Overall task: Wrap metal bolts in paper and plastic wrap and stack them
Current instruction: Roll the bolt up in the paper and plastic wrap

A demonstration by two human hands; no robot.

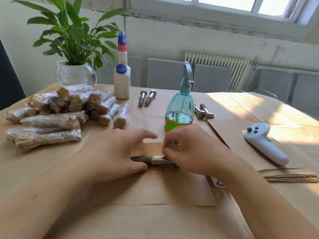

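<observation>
Got a bolt [153, 160] lying crosswise on a paper sheet [155, 192] in the middle of the worktop [241, 107]. Left hand [114, 152] pinches the threaded end, thumb underneath, so it won't roll away. Right hand [188, 152] has its fingers curled on the head end and the paper's far edge, looks like to pull it over and start the roll. Finished pile [60, 111] sits far left, out of the way. Four bare bolts wait behind, by the sprayer [179, 107].

Shiny grey metal bolt [156, 160] with rough threaded end, matt brown kraft paper [155, 192] over the bench, glossy crinkled plastic wrap on stacked bundles [65, 109], translucent teal plastic spray bottle [180, 107], smooth white plastic controller [265, 144]
</observation>
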